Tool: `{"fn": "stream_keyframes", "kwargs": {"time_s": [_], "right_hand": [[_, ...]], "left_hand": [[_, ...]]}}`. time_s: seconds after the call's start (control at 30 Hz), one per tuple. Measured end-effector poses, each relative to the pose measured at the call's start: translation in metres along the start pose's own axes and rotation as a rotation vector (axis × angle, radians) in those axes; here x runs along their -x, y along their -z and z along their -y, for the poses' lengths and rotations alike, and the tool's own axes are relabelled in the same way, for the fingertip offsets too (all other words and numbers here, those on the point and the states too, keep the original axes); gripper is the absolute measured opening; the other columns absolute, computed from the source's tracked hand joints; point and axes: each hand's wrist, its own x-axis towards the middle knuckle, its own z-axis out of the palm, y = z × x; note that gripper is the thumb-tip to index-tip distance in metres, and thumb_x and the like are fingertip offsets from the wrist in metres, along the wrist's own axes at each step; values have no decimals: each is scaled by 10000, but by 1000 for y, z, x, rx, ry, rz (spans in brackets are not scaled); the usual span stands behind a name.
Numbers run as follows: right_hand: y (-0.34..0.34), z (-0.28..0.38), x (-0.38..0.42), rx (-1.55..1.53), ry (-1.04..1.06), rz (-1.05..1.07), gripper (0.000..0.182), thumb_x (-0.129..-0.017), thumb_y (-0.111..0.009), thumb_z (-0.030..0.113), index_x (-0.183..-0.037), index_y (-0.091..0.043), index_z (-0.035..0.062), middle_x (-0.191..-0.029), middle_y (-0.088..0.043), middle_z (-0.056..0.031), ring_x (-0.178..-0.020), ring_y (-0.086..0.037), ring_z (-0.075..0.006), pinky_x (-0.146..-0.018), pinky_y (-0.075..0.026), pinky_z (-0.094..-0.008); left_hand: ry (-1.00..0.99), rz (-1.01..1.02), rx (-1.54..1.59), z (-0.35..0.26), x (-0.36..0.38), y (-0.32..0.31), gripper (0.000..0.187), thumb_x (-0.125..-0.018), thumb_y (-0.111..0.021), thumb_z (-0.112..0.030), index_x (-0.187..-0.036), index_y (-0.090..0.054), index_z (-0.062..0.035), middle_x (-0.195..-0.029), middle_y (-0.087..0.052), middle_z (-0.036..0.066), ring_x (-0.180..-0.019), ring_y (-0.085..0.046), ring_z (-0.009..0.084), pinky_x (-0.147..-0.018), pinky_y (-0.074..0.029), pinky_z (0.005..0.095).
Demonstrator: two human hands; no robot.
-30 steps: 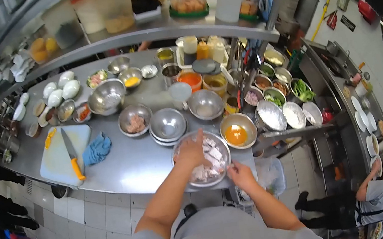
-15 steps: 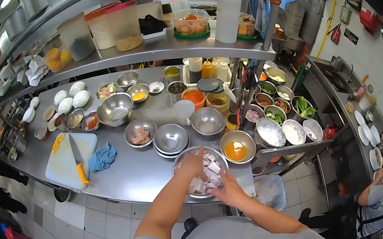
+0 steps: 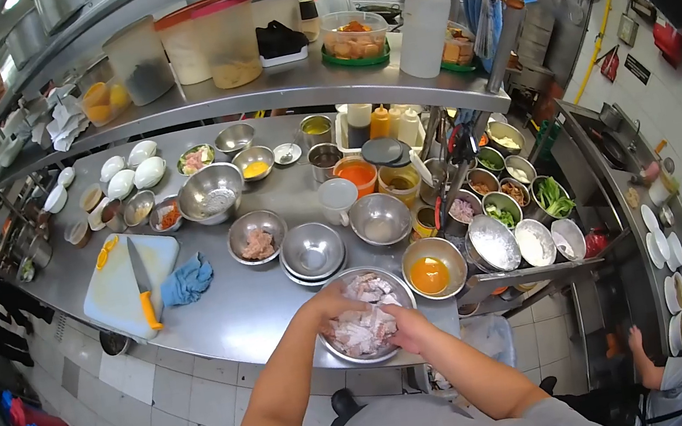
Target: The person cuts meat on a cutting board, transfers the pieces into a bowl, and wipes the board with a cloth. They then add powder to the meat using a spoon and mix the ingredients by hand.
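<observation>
A steel bowl near the counter's front edge holds chunks of pale meat coated in white powder. My left hand reaches into it from the left, fingers curled over the chunks and partly hidden by them. From the right side, my right hand cups the same pieces, its fingertips sunk among them. Just right of this bowl stands another bowl with beaten egg. Behind it are stacked empty steel bowls and a bowl of minced meat.
To the left lie a cutting board, an orange-handled knife and a blue cloth. Ingredient bowls fill the right side. A steel shelf with tubs crosses above the counter. A co-worker is at lower right.
My left hand has gone lower into the bowl, from raised fingers to curled over the chunks. My right hand has moved from the bowl's rim in among the pieces. The view has shifted slightly.
</observation>
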Motion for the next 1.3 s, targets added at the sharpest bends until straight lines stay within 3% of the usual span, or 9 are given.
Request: {"fn": "stream_keyframes", "kwargs": {"time_s": [0.1,0.2,0.4,0.47,0.8,0.97,1.13,1.2,1.3], "right_hand": [[-13,16,-2,22,-106,-11,489,-1044,-642,330,-1481,-546,134,-1410,-650,-116,-1243,-647,-275,-955,-556,-470],[-42,20,5,375,-59,-374,796,-958,-764,422,-1587,-387,113,-1460,-612,-142,-1313,-606,-373,-953,-522,-676],[-8,16,-25,252,-85,-21,1114,-844,-887,428,-1648,-178,123,-1499,-533,-262,-1378,-534,-461,-975,-438,-811],[-10,8,-29,167,52,-160,951,-873,-845,474,-1612,-331,166,-1540,-529,-208,-1370,-544,-466,-969,-423,-819],[-7,4,-29,173,73,76,564,-1043,-574,484,-1517,-501,187,-1491,-577,-163,-1334,-597,-356,-919,-547,-672],[-23,16,7,566,44,-84,683,-980,-682,477,-1493,-527,53,-1305,-705,-191,-1264,-670,-342,-1021,-551,-549],[-19,20,22,1520,531,-199,775,-921,-747,510,-1465,-555,-8,-1330,-659,-290,-1285,-620,-425,-1095,-498,-469],[-33,28,32,1585,562,-256,773,-909,-760,520,-1439,-583,-13,-1330,-647,-296,-1234,-626,-447,-1081,-499,-486],[-38,35,17,1458,995,-212,743,-920,-748,535,-1397,-614,-18,-1347,-643,-264,-1209,-631,-459,-1076,-497,-489]], "left_hand": [[-63,100,46,21,-30,-2,1243,-690,-979,-423,-1683,-289,-133,-1614,-461,228,-1413,-523,429,-990,-529,651],[-117,154,-65,21,-50,-10,1224,-685,-980,-431,-1684,-321,-172,-1643,-444,199,-1425,-519,408,-1059,-498,619],[-101,213,124,-11,-8,-2,1046,-736,-964,-321,-1627,-444,-153,-1538,-577,144,-1339,-591,267,-1084,-516,461],[-267,358,143,15,-45,-1,1084,-743,-972,-320,-1634,-397,-97,-1506,-594,154,-1355,-585,266,-1080,-502,469],[-366,174,-15,33,-18,-7,1079,-622,-974,-272,-1532,-472,15,-1368,-671,177,-1221,-656,283,-1077,-506,353],[-290,160,-150,32,-3,8,1097,-621,-962,-325,-1541,-473,17,-1358,-681,221,-1194,-685,309,-1045,-535,384],[-311,160,-356,25,42,3,974,-653,-953,-257,-1502,-532,-33,-1392,-643,238,-1184,-670,324,-1010,-555,400],[-275,-132,-722,18,80,-14,1027,-638,-961,-276,-1533,-501,-71,-1546,-499,287,-1306,-596,423,-1102,-517,463],[-222,-164,-767,34,89,-44,1278,-579,-998,-296,-1651,-323,-134,-1681,-247,320,-1429,-434,555,-1179,-450,549]]}}
